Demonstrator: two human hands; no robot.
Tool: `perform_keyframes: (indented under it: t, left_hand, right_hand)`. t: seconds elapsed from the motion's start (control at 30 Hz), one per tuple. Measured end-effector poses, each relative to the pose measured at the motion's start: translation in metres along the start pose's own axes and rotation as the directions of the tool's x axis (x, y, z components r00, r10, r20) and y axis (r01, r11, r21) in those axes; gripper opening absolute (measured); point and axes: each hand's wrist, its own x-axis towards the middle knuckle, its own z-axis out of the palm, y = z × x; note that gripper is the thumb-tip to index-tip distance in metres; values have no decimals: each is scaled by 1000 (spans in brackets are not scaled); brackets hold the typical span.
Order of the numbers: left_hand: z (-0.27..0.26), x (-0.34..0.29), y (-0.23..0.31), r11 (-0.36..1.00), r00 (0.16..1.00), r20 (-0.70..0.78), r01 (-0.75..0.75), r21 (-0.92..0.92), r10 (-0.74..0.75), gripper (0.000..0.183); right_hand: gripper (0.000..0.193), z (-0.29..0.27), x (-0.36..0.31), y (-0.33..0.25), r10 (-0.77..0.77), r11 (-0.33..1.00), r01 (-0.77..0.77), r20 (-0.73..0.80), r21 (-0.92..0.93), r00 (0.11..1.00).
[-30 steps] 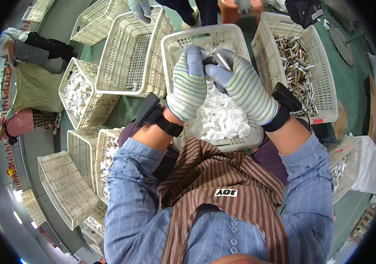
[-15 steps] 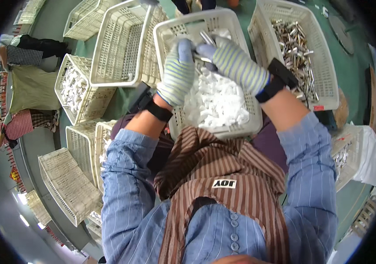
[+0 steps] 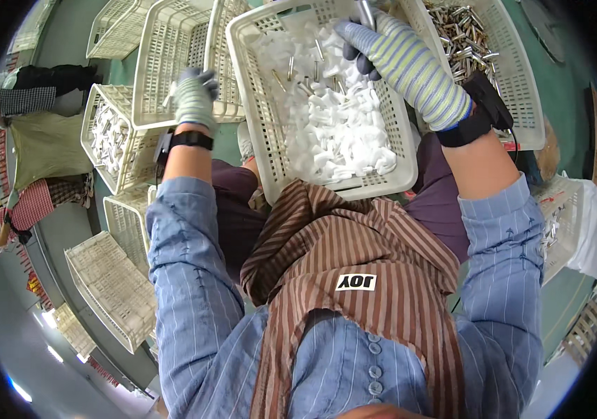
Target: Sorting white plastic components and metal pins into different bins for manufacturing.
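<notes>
In the middle stands a white plastic crate (image 3: 242,77) with soft white wrappings (image 3: 347,136) and several shiny metal tubes (image 3: 290,68) lying among them. My right hand (image 3: 406,66), in a striped knit glove with dark fingertips, is closed around a metal tube (image 3: 366,14) above the crate's far right part. Off to the left, my gloved left hand (image 3: 195,101) is over the near right part of an upright white crate (image 3: 141,77). Its fingers are curled, and a small whitish piece (image 3: 170,95) shows at its left side, slightly blurred.
At the right, a crate (image 3: 522,91) holds many metal tubes (image 3: 462,42). A crate (image 3: 92,133) of whitish pieces (image 3: 111,140) stands at the left, with a tilted crate (image 3: 110,286) nearer me. People (image 3: 33,202) are at the far left.
My hands have parted: the left has swung left, away from the middle crate, while the right has moved slightly right, still holding a metal tube. More loose tubes show in the middle crate.
</notes>
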Motion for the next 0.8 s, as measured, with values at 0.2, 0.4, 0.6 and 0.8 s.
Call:
perform_keyframes:
  t: [0.2, 0.4, 0.6, 0.8]
  left_hand:
    - [107, -39, -143, 482, 673, 737, -625, 614, -66, 26]
    - [105, -29, -292, 244, 681, 717, -677, 694, -149, 23]
    - [79, -13, -351, -133, 573, 748, -815, 565, -335, 22]
    - [122, -72, -275, 245, 665, 733, -694, 676, -139, 36]
  right_hand:
    - [37, 0, 6, 9, -30, 938, 20, -24, -345, 999]
    - [51, 2, 4, 7, -121, 938, 88, -78, -335, 990]
    - [50, 15, -2, -4, -12, 977, 11, -3, -212, 1000]
    - [53, -17, 3, 32, -67, 963, 45, -77, -265, 995]
